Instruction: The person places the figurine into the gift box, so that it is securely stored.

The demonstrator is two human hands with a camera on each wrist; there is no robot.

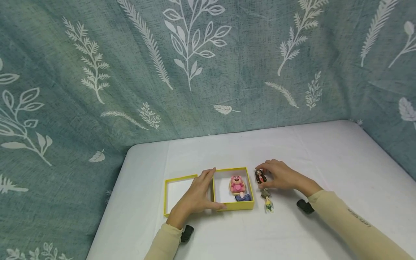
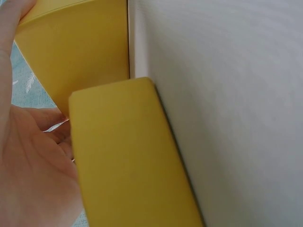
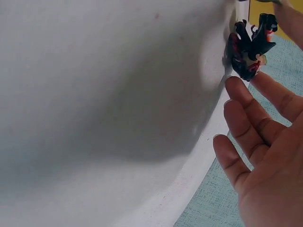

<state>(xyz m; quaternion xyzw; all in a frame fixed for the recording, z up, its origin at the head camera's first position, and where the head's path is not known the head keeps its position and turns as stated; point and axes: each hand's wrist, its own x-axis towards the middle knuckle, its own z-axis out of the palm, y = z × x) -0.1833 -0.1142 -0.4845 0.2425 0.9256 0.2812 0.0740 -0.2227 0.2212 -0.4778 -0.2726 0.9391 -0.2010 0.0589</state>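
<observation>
My left hand (image 1: 197, 195) spans the left side of a shallow yellow box (image 1: 235, 206), fingers at its far corner and thumb along its front wall. Inside the white interior lie a pink bear figurine (image 1: 237, 185) and a small blue figurine (image 1: 243, 197). Right of the box, my right hand (image 1: 280, 174) holds a dark-haired doll figurine (image 1: 260, 177) lengthwise, index fingertip at its head and thumb at its feet. In the right wrist view the figurine (image 3: 248, 47) lies close over the white cloth, the other fingers spread beside it.
A second yellow-rimmed tray or lid (image 1: 165, 196) lies left of the box, partly behind my left hand. A grey-topped figurine (image 1: 265, 193) and a yellow-green figurine (image 1: 268, 205) lie below my right hand. White cloth (image 1: 227, 234) covers the table; a leaf-patterned curtain (image 1: 247, 54) hangs behind.
</observation>
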